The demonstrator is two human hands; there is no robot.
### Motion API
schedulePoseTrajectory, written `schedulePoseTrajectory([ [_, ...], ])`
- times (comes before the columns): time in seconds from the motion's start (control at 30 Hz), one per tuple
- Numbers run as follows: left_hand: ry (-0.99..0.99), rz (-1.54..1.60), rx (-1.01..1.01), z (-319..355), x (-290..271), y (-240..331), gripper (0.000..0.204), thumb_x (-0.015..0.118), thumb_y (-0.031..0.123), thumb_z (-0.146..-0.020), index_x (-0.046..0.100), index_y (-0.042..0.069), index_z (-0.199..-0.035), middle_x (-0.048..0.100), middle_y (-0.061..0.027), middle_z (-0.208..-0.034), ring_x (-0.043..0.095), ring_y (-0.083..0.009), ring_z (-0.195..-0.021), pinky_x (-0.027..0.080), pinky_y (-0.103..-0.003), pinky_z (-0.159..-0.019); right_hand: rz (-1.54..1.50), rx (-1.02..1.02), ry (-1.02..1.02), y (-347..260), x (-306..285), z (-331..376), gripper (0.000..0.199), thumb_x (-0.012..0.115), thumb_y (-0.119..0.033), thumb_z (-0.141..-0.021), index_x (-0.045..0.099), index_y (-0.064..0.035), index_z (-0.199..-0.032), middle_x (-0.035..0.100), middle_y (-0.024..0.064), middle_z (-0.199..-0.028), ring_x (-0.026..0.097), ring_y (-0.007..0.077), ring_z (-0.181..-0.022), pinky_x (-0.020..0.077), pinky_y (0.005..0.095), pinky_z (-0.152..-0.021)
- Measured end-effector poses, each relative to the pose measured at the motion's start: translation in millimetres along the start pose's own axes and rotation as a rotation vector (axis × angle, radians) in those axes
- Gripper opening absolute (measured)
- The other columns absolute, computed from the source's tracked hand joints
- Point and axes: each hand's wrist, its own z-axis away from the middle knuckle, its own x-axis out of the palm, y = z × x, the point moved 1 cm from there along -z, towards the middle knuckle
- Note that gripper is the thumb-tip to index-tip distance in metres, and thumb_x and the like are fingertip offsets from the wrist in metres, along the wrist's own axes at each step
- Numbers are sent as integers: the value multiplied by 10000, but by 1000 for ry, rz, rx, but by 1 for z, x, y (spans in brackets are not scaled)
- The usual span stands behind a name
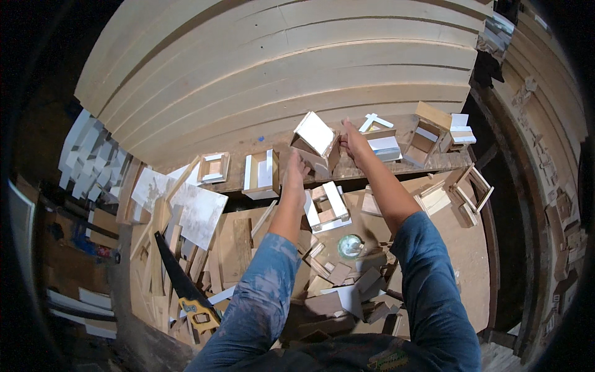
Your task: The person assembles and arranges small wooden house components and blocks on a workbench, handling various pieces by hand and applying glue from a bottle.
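Nearest the body, well in front of the white-roofed wooden house [316,135], a pile of offcuts [326,305] covered part of the tabletop [457,248], and a saw [185,284] lay to the house's left. Closer in, a small dish [341,247] and an unroofed frame [335,202] sat in front of the house. The left hand [296,168] and right hand [354,144] flanked the house, fingers loosely spread, palms inward, pinching nothing; whether they touched it could not be told. The house stood at the front edge of the far plank [238,167], tilted to the view, its walls and a roof panel already on. Left of it, a box [275,167] remained open; right of it, another box [427,133] also had an open side. These seemed less complete, so some fitting was probably left. Behind the house rose pale boards [291,62].
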Motion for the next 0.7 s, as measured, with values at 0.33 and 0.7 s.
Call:
schedulePoseTrajectory([
  [0.33,56,50,-57,-9,-1,10,894,333,627,-884,159,-49,-1443,225,-205,-1493,253,-336,-1357,134,-408,-1119,-28,47,-60,-11,5,52,727,380,-650,-890,334,-164,-1429,525,182,-1189,497,221,-1012,383,334,-876],
  [0.7,-29,294,32,-57,-21,8,713,319,582,-926,455,-9,-1303,522,-141,-1301,412,-262,-1247,234,-372,-1077,-331,20,-270,19,18,90,740,358,-554,-945,161,-69,-1467,344,221,-1419,385,319,-1269,261,421,-1072],
])
